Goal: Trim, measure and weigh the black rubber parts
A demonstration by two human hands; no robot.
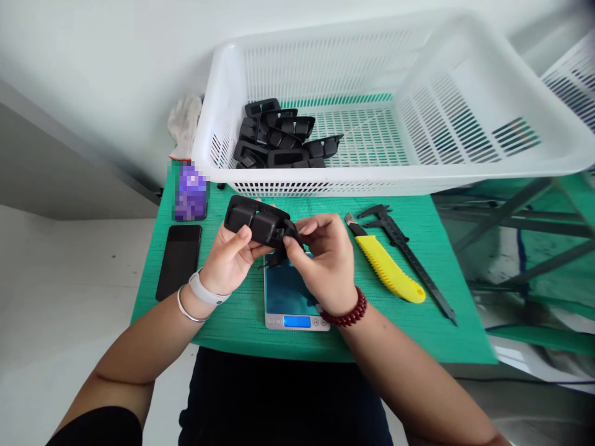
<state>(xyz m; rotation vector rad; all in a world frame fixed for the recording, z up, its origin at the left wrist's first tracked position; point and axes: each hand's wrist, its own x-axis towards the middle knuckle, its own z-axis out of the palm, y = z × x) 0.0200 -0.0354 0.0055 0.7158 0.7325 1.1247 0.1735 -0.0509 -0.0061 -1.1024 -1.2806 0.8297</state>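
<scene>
A black molded plastic part (255,223) with two rounded pockets is held above a small digital scale (289,291). My left hand (231,263) is closed round its left end, the thumb pressed on the lower edge. At the right end of the part, my right hand (325,260) pinches a thin black piece between thumb and fingers. Whether that piece is joined to the part I cannot tell. The scale has a lit blue display, and my right hand partly covers its plate.
Behind my hands stands a white slotted basket (353,179) with several similar black parts (283,133) at its left. A yellow utility knife (390,269) and a caliper (413,266) lie right. On the left are a black phone (179,261), a purple item (190,192) and a white glove (185,127).
</scene>
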